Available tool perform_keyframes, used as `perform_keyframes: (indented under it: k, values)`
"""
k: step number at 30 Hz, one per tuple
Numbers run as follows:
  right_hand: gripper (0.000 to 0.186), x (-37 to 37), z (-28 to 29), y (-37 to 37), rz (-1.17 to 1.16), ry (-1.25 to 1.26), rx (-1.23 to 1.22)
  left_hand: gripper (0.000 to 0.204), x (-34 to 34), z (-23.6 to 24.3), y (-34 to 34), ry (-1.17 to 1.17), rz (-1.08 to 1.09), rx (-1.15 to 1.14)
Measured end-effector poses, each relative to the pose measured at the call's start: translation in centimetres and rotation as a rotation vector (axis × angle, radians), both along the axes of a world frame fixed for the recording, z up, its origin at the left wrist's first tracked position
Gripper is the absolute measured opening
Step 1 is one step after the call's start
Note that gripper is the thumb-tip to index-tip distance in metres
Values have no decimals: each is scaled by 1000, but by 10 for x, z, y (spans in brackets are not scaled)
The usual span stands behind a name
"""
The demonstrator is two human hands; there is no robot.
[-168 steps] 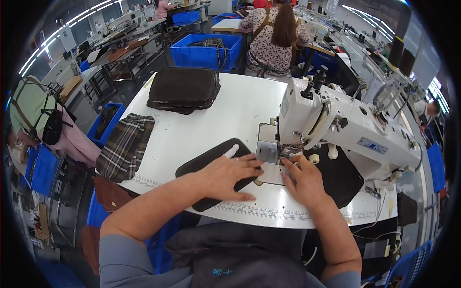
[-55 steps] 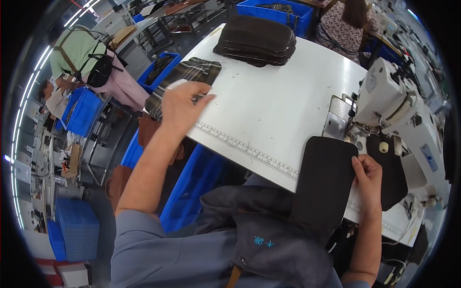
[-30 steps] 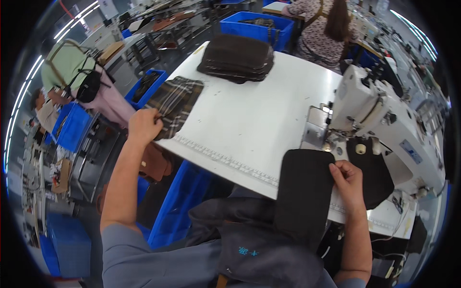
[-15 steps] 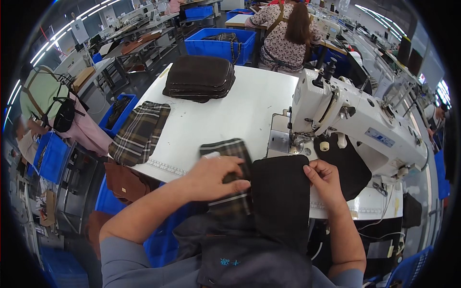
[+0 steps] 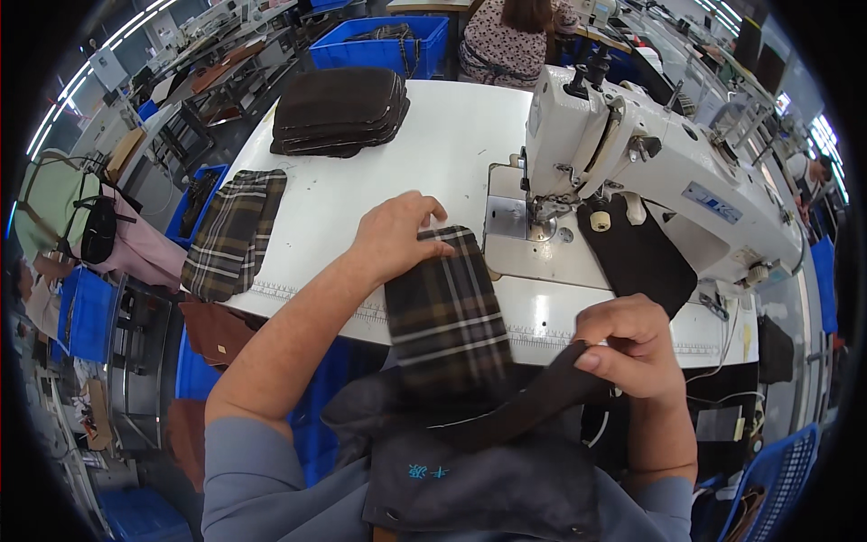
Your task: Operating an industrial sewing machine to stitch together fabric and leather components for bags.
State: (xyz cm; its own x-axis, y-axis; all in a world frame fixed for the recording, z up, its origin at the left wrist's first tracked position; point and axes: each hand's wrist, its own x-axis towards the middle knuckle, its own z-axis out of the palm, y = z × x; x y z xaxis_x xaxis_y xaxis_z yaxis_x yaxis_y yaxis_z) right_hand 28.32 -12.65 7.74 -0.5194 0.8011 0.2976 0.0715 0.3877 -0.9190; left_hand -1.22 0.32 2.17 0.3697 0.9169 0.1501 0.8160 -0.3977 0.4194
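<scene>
My left hand [image 5: 397,237] is at the upper left corner of a plaid fabric panel [image 5: 447,316], its thumb on the panel's top edge. A gap shows between thumb and index finger; the other fingers are partly hidden. The panel lies over the table's front edge and its lower end reaches my lap. Between thumb and fingers, my right hand [image 5: 632,345] pinches the end of a black fabric piece [image 5: 542,397], which trails folded across my lap. Behind stands a white sewing machine [image 5: 659,154], with another dark fabric piece [image 5: 637,244] under its arm.
On the white table [image 5: 433,135] sit a stack of dark brown panels [image 5: 339,108] and a plaid stack [image 5: 237,235]. Brown pieces [image 5: 217,334] hang at the left edge. Blue bins [image 5: 379,41] stand beyond and beside the table. Co-workers [image 5: 506,41] are ahead and at left.
The black piece, earlier held up over the plaid panel's right side, has been drawn down toward my lap, uncovering the plaid. My left hand has moved up to the panel's top corner. My view has shifted.
</scene>
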Motion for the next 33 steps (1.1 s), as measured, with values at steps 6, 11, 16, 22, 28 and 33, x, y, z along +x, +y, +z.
perform_keyframes:
  k: [6,11,16,22,28,33]
  values:
    - [16,-51,-43,14,-217,38,-172,18,14,-11,-14,-468,-53,-319]
    - [14,-49,-63,27,-350,-13,-152,18,23,3,-44,-426,-135,-142]
    - [11,-52,-70,34,-447,44,122,21,22,2,-44,-754,-164,-394]
    - [13,-50,-66,27,-432,114,-50,26,27,13,-61,-990,-185,-473]
    - [14,-51,-66,22,-422,146,-41,29,23,12,-73,-890,-296,-485]
    - [15,-51,-66,19,-420,173,-49,24,27,15,-75,-897,-208,-538]
